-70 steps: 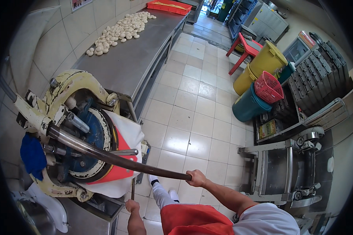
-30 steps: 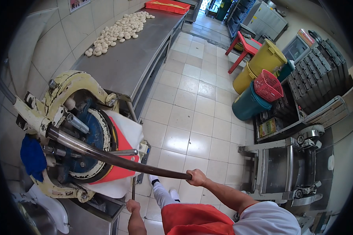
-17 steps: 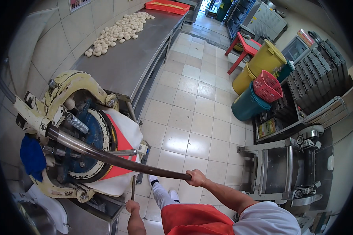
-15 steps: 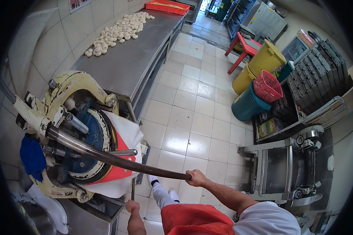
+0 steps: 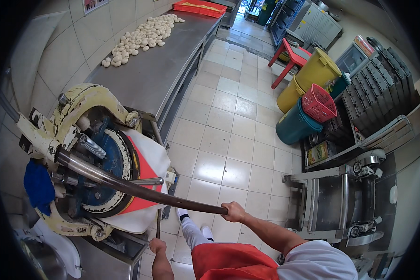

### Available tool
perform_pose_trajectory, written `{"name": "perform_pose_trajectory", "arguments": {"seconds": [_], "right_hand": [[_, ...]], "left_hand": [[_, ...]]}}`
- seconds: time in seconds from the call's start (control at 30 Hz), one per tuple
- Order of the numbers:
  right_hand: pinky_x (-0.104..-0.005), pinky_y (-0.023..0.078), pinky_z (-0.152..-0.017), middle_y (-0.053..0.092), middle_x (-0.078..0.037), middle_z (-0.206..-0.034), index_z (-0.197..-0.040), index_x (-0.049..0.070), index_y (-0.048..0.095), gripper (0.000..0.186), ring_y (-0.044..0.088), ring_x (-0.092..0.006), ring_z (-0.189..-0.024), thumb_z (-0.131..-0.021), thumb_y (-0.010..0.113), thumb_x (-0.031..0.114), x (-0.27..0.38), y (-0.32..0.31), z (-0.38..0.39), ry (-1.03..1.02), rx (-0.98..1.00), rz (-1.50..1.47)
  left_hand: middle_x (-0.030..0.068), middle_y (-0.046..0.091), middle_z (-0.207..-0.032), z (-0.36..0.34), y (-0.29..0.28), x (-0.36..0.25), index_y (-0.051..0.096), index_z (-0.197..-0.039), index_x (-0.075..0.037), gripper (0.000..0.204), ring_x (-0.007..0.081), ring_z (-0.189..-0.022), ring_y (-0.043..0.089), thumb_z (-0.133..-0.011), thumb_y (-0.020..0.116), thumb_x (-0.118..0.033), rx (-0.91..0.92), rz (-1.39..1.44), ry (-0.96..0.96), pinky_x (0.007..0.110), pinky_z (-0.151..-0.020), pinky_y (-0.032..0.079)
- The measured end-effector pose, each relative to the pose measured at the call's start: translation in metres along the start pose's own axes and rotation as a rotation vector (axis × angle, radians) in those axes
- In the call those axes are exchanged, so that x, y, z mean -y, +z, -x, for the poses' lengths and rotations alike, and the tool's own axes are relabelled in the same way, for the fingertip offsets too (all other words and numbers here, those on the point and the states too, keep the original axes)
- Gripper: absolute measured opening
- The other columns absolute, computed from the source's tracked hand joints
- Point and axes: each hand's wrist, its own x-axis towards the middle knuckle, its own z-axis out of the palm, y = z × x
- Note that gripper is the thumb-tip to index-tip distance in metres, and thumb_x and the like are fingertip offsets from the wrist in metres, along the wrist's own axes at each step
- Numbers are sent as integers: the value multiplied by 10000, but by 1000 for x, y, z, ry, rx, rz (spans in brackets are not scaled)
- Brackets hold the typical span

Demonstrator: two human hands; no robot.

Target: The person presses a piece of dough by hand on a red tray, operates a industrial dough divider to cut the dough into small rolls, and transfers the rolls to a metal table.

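My right hand [image 5: 233, 212] is wrapped round the end of a long, dark, curved metal lever [image 5: 140, 190]. This lever runs to a cream-painted press machine [image 5: 91, 95] with chipped paint at the left. Lower down, my left hand [image 5: 157, 245] is closed on a thin dark rod [image 5: 158, 224] beside the machine; the rod's far end is hidden under it. Beneath the press's round blue head [image 5: 114, 161] lies a white plate with red areas [image 5: 151, 158]. A short steel handle [image 5: 147, 181] sticks out over the plate. What lies under the head is hidden.
Many pale dough balls [image 5: 142, 37] lie on the steel table [image 5: 144, 84], with a red tray [image 5: 198, 8] at its far end. Green [image 5: 296, 123] and yellow bins [image 5: 317, 67], a red basket [image 5: 318, 103] and a metal roller machine [image 5: 343, 200] stand at the right. A blue cloth [image 5: 38, 186] hangs on the press.
The white and red plate under the press head has turned slightly. Both my hands and the long lever have stayed where they were.
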Motion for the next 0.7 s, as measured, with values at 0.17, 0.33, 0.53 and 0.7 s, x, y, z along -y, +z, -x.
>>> {"name": "perform_pose_trajectory", "arguments": {"seconds": [0.17, 0.33, 0.53, 0.7], "right_hand": [[-489, 497, -600, 614, -148, -644, -787, 94, 570, 165, 614, -394, -634, -747, 674, 217, -1, 0, 0, -15, -1, 20], [-480, 491, -589, 608, -148, -635, -790, 88, 566, 169, 606, -395, -622, -724, 691, 182, -4, 2, 0, -39, -28, -7], [-477, 495, -591, 606, -146, -629, -791, 87, 565, 181, 606, -396, -619, -719, 698, 187, 2, -1, -1, -10, -17, 13], [-477, 496, -593, 609, -145, -634, -794, 89, 566, 187, 607, -395, -624, -717, 702, 190, 1, -1, 0, -4, -12, 8]], "left_hand": [[178, 682, -1057, 2, -6, 1, 718, -930, -29, 212, 333, -972, 680, -741, 707, -124, 33, 16, 14, 388, -831, 570], [177, 686, -1049, 1, -3, 0, 719, -922, -30, 204, 330, -970, 681, -739, 700, -118, 17, 32, 11, 391, -833, 569], [178, 685, -1043, -5, 6, 4, 716, -913, -26, 202, 327, -965, 684, -730, 699, -109, -6, 37, 8, 388, -828, 571], [177, 685, -1037, -7, 7, 4, 713, -909, -28, 199, 328, -958, 685, -731, 699, -114, 20, 41, 23, 386, -817, 575]]}}
